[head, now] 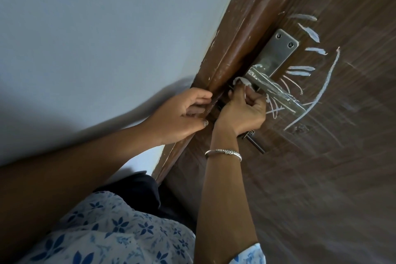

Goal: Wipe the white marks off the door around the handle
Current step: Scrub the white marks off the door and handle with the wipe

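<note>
The dark brown wooden door (321, 156) fills the right of the view, tilted. A metal lever handle (276, 92) on a steel backplate (276, 53) sits near its left edge. White streaks (321, 83) ring the handle, several short ones above it and one long curved line to its right. My right hand (242, 111) grips a small white cloth (242, 82) and presses it to the door just left of the handle's base. My left hand (184, 113) rests on the door frame (235, 45), fingers curled round its edge.
A pale blue-grey wall (107, 38) lies left of the frame. A dark sliding bolt (255, 143) sits on the door below my right wrist, which wears a silver bangle (224, 153). My blue-flowered white clothing (111, 231) fills the bottom.
</note>
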A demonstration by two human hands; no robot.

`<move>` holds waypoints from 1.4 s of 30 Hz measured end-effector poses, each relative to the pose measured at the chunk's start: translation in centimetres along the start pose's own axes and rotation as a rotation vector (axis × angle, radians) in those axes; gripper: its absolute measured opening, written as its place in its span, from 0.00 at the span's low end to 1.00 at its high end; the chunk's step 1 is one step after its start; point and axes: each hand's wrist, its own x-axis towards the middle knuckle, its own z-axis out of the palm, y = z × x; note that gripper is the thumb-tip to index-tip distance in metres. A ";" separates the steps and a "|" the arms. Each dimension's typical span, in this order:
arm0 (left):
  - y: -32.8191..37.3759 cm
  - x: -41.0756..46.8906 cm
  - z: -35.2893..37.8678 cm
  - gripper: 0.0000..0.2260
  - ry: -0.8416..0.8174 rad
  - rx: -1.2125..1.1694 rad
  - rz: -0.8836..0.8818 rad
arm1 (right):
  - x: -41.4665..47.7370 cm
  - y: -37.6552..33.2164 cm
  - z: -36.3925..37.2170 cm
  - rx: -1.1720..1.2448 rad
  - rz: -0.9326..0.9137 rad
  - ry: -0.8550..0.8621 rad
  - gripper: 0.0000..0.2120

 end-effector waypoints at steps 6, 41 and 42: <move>-0.2 0.1 -0.2 0.24 -0.005 0.022 -0.006 | 0.7 -0.4 -1.8 0.028 0.019 0.030 0.08; 5.9 5.3 5.6 0.25 0.211 0.177 0.382 | 5.0 -12.3 -6.4 -0.607 -0.724 -0.453 0.14; 5.5 5.4 5.8 0.26 0.217 0.154 0.369 | 5.0 -12.4 -6.1 -0.631 -0.740 -0.501 0.16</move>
